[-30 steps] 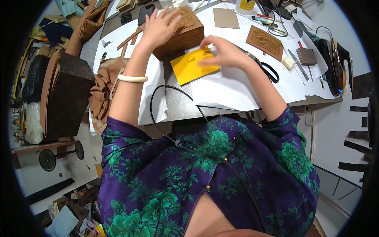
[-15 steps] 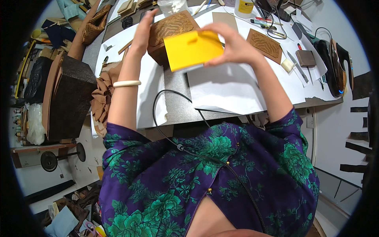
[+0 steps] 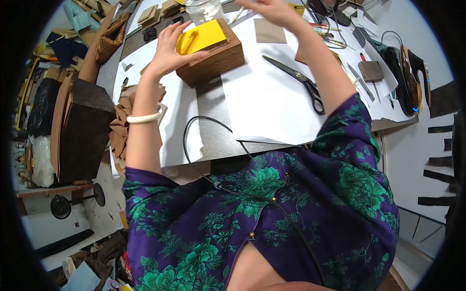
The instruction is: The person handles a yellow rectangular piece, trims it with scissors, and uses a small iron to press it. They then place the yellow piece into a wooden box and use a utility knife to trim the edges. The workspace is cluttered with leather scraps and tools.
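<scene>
A flat yellow rectangular pad lies on the top of a brown wooden block. My left hand is closed around the pad's left end, its thumb along the near edge and its fingers at the far side. A thin brown carved piece shows under the pad's right edge. Near the top edge of the view, my right hand is away from the block, by a slim white stick. Its fingertips are blurred and partly cut off, so whether it touches the stick is unclear.
Black-handled scissors rest on white paper, next to my right forearm. Beyond the block stands a clear tub. A grey-brown square sheet lies behind the scissors. Knife, pens and cables lie at the right; crumpled brown leather is at the left.
My right hand has let go of the yellow pad and moved up and away. The pad has come down onto the block, and my left hand now holds it there. The scissors are uncovered.
</scene>
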### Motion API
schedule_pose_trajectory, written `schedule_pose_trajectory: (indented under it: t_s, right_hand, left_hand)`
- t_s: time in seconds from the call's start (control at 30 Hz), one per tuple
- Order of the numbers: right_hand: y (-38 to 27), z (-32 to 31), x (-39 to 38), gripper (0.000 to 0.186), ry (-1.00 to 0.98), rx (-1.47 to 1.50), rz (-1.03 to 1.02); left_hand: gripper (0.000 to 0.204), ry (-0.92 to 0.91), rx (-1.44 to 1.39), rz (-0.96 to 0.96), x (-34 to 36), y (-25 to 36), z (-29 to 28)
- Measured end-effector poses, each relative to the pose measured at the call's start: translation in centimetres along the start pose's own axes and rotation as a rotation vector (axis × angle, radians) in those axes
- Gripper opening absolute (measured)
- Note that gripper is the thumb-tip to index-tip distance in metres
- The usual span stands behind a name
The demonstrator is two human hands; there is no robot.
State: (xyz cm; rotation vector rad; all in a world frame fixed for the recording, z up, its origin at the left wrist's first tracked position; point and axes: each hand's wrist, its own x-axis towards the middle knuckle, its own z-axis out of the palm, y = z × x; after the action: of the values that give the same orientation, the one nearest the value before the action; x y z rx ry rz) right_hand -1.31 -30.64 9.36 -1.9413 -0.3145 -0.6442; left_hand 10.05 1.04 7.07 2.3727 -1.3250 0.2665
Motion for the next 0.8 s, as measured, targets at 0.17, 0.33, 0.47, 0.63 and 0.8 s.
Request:
schedule_pose_trajectory:
  t_s: [0.17,0.33,0.47,0.63,0.8]
  right_hand:
    - [0.2,-9.2,-10.3,0.044,0.111,-0.517,0.364]
    - [0.6,-16.5,-20.1,0.028,0.511,-0.442,0.331]
    - [-0.1,-21.3,-26.5,0.023,0.674,-0.543,0.456]
    - [-3.3,-20.7,-29.7,0.019,0.52,-0.799,0.649]
    - [-2.8,-21.4,-31.9,0.016,0.599,-0.908,0.669]
  left_hand:
    - [0.142,-0.379,0.337,0.003,3.0,0.3,1.5]
    - [0.134,-0.316,0.16,0.15,3.6,-2.0,2.0]
    - [0.133,-0.347,0.122,0.118,3.0,0.4,1.1]
    - [0.135,-0.405,0.071,0.126,0.8,3.0,-0.9]
    - [0.135,-0.394,0.059,0.17,-0.9,4.5,-1.3]
